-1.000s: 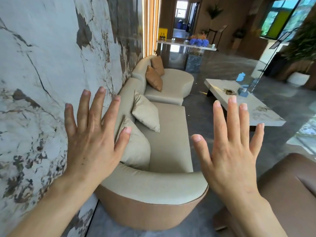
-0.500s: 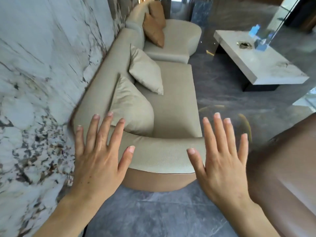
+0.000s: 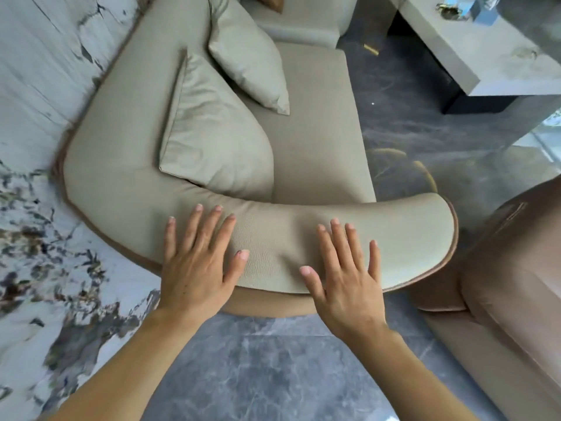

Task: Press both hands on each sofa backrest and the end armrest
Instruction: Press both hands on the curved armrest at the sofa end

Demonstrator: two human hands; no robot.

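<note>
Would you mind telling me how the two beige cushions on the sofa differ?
The near cushion looks larger and leans by the armrest; the far cushion looks smaller and sits further along the seat, partly cropped by the picture's top edge. Both are beige and square-cornered.

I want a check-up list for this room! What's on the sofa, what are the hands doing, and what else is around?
Surface: grey marble floor.
Job's things: beige sofa's end armrest, curved; backrest along the marble wall.
Clutter: two beige cushions on the seat.
Grippers: left hand and right hand flat, fingers spread, on the armrest.
Cables: nothing seen.
Surroundings: pale low table beyond; brown seat at right.
</note>
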